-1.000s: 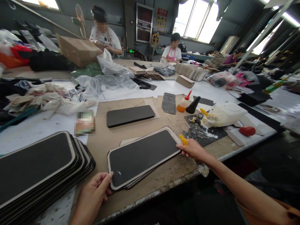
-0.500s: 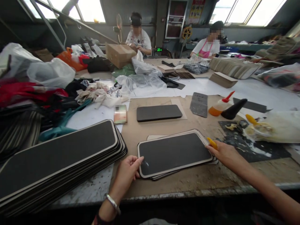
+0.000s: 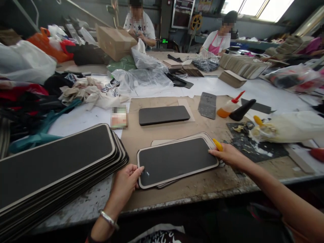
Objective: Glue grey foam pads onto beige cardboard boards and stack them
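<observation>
A dark rectangular panel with rounded corners and a pale border (image 3: pixel 174 162) lies on a few similar pieces that peek out behind and below it. My left hand (image 3: pixel 128 179) is closed on its left edge, thumb on top near a small white smear. At the opposite end, my right hand (image 3: pixel 225 155) pinches the right edge and also holds a small yellow tool (image 3: pixel 217 145), whose working end I cannot make out. Just beyond lies a plain dark panel (image 3: pixel 164 114). To the left is a tall, slanted stack of longer bordered panels (image 3: pixel 58 148).
Right of the panel are a glue-smeared dark board (image 3: pixel 258 148), a plastic bag with a yellow-handled tool (image 3: pixel 275 130), a red-tipped bottle (image 3: pixel 227 107) and a black cone-shaped object (image 3: pixel 242 110). Cloth scraps (image 3: pixel 88 91) and a cardboard box (image 3: pixel 115 42) lie further back. Two people sit beyond.
The view has swung slightly right and down, so everything sits further left and higher. Both hands keep their hold on the panel, which has hardly moved on the table.
</observation>
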The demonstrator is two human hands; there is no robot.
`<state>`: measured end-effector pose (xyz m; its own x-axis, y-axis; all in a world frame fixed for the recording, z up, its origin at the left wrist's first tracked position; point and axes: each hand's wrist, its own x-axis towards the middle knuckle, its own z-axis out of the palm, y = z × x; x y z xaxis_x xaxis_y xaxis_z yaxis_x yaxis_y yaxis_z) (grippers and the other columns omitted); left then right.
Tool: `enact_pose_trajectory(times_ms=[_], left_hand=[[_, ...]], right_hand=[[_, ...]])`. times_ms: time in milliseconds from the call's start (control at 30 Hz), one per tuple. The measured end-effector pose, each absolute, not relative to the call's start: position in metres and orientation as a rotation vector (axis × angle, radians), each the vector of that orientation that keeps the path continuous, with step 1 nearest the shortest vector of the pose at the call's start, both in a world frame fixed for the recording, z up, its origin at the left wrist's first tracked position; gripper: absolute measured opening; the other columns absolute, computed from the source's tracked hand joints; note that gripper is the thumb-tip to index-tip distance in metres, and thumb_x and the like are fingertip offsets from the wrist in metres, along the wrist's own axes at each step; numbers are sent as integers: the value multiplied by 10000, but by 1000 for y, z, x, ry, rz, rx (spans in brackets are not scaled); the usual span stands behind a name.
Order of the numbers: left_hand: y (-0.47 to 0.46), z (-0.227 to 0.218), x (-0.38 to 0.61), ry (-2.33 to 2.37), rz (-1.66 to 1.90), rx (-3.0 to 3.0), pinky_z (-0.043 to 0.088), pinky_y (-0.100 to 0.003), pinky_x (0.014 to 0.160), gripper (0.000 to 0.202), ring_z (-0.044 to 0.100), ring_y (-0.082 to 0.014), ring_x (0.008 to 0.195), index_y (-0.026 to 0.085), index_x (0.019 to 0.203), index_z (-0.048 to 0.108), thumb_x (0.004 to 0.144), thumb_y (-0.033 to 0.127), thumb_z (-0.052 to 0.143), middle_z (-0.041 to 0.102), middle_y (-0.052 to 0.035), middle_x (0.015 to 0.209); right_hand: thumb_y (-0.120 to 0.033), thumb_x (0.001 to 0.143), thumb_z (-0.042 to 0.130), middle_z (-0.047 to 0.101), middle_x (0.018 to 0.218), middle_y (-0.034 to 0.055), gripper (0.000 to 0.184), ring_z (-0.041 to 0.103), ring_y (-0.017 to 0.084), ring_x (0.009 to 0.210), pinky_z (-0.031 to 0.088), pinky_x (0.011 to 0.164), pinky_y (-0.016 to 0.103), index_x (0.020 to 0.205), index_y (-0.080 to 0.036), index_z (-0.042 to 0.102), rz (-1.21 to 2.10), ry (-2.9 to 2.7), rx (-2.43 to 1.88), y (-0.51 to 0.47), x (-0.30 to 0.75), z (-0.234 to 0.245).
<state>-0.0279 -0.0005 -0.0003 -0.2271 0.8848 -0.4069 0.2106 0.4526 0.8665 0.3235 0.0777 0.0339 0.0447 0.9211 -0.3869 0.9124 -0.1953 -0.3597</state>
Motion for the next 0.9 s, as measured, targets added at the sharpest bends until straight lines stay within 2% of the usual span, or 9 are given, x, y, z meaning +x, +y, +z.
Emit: enact_pose_trajectory(times_ms=[167,333,600,767,900], left_hand=[[-1,-3,-32,1722,802,957,236,-191,355,464,363,-73,320,177,578,522,523,630,602,443,56,342],[-2,-4,-33,1736,747,945,239,-199,357,501,359,-75,305,174,596,530,513,663,595,464,48,347],[0,7,-28,1768,715,901,201,-196,357,541,321,-68,284,176,563,520,429,696,584,436,47,307],[2,4,-28,1772,713,904,198,-191,350,507,317,-67,273,174,576,531,455,665,573,435,46,301],[2,2,-28,1747,752,930,179,-188,332,439,307,-64,270,189,534,501,491,623,553,417,50,301]], right_hand=[[-414,707,572,469,488,-32,271,435,108,455,299,439,221,584,-200,461,949,-1813,-2225,75,318,38],[-534,659,591,335,399,-85,382,291,61,365,212,387,210,583,-206,410,1382,-1502,-2105,71,322,34],[-499,638,600,346,398,-84,364,300,58,378,210,392,210,563,-199,408,1333,-1522,-2090,71,326,21],[-428,668,565,360,432,-71,301,329,68,413,244,412,211,558,-191,416,1191,-1650,-2169,73,325,19],[-466,656,568,414,459,-47,322,373,89,445,269,429,219,548,-183,460,1098,-1727,-2205,75,327,18]])
